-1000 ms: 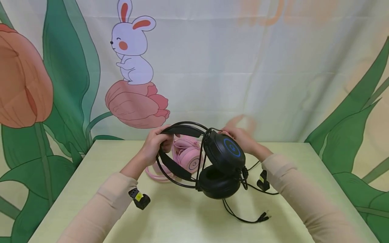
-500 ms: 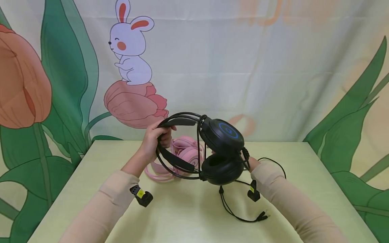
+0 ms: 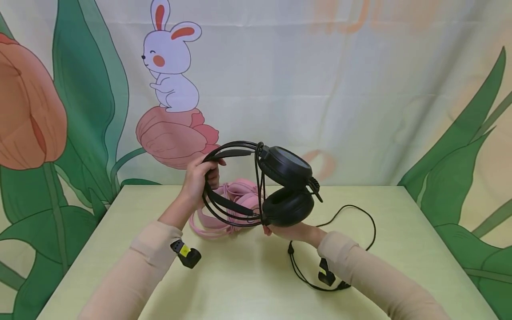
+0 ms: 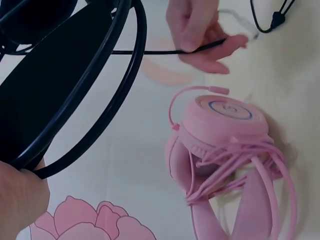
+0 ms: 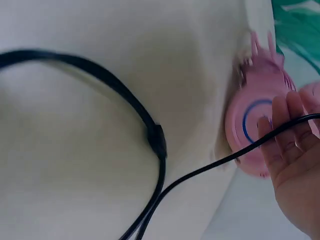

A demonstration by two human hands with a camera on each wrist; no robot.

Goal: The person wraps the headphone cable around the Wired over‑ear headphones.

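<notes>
The headset (image 3: 276, 186) held above the table (image 3: 400, 222) is black all over — band, ear pads and cable (image 3: 352, 231) alike. The second headset (image 3: 236, 206) lying behind it is pink, with pink cord, and its ear cup carries a blue ring on a paler pink face. The tabletop is pale yellow-green. Both sleeves (image 3: 136, 271) are beige. The backdrop (image 3: 320, 80) is whitish cloth printed with a white rabbit (image 3: 170, 62) — red-orange inner ears and cheek — seated on a pink tulip, beside green leaves and an orange tulip.
</notes>
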